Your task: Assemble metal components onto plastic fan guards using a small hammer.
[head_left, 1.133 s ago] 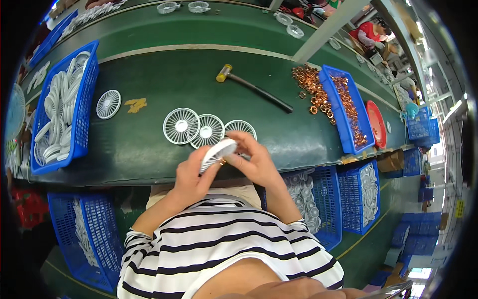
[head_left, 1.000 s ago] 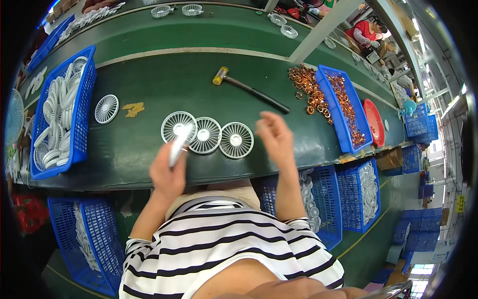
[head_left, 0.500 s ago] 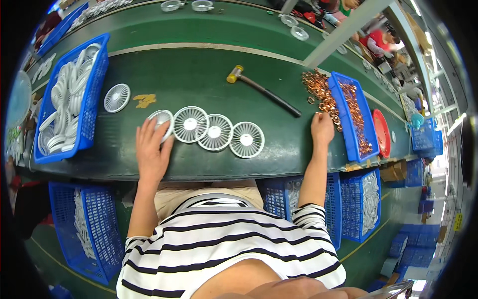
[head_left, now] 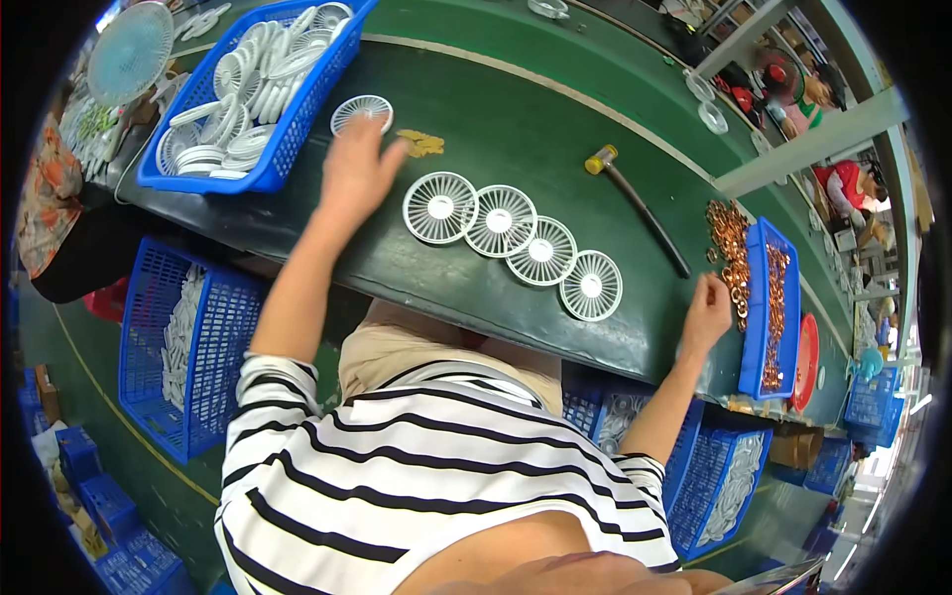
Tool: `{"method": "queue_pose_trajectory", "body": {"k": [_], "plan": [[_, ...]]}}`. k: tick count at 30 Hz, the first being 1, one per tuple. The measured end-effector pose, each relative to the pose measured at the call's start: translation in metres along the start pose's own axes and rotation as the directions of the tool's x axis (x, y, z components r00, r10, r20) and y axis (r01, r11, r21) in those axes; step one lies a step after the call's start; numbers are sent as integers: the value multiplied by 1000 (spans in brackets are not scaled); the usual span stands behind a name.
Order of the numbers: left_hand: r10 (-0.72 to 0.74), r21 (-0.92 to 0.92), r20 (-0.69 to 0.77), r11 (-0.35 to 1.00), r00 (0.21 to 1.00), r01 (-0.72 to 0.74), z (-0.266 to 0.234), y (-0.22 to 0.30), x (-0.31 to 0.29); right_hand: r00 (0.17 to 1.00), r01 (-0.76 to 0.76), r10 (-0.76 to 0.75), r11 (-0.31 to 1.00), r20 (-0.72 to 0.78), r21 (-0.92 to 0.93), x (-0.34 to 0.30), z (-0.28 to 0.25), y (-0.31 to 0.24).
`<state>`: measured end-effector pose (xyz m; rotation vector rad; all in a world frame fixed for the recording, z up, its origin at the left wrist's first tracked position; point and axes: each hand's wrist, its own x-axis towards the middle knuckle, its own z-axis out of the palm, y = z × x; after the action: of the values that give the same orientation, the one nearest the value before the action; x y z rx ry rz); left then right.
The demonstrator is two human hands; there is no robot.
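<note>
Several round white plastic grilles with radial slots, one of them the grille (head_left: 440, 207) at the left end, lie in a slanting row on the green table, edges touching or overlapping. A separate white grille (head_left: 361, 111) lies farther left. My left hand (head_left: 355, 171) is at its near edge, thumb apart from the other fingers; the fingertips are blurred, and I cannot tell whether they touch it. On the right, my right hand (head_left: 708, 309) rests by a pile of copper-coloured rings (head_left: 729, 238). Its fingers are pinched together, and whatever is between them is hidden.
A blue basket (head_left: 288, 159) full of white grilles stands at the left. A hammer (head_left: 645, 210) with a yellow head lies beyond the row. Right of the rings are a blue tray (head_left: 754, 297) and a red dish (head_left: 808, 362). Blue crates (head_left: 223, 347) stand below the table.
My left hand has left the grille at the row's left end and moved out to the separate grille. My right hand stays by the rings. The whole view has turned and shifted.
</note>
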<state>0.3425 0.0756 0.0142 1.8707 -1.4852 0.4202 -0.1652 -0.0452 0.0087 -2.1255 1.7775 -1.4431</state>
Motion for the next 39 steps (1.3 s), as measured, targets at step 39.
{"method": "queue_pose_trajectory", "body": {"k": [39], "plan": [[-123,-863,361,331,924,381,-34,166,-61,752,569,-644,743,143,353,-61,27,-239]]}}
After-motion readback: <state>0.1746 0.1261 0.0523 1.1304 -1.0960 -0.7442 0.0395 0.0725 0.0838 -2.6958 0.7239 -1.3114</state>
